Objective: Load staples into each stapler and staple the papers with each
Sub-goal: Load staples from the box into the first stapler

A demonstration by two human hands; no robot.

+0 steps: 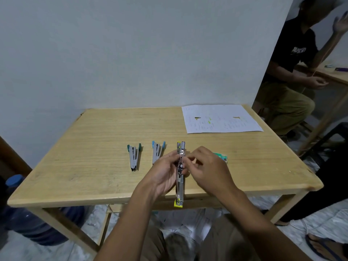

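Here both hands, left hand (pixel 163 172) and right hand (pixel 205 166), pinch the opened yellow stapler (pixel 179 174).

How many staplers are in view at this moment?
3. A dark-green-handled stapler lies on the table left of a light-blue-handled stapler; a yellow stapler is held opened between the left hand and right hand.

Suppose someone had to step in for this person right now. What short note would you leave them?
Left hand: holds the opened yellow stapler above the table's near edge.
Right hand: fingertips at the stapler's open channel, apparently loading staples.
On the table: green stapler, blue stapler, green staple box behind the right hand, papers at the far right corner.
Done: can't tell.
Left: finish loading, staple the papers with each.
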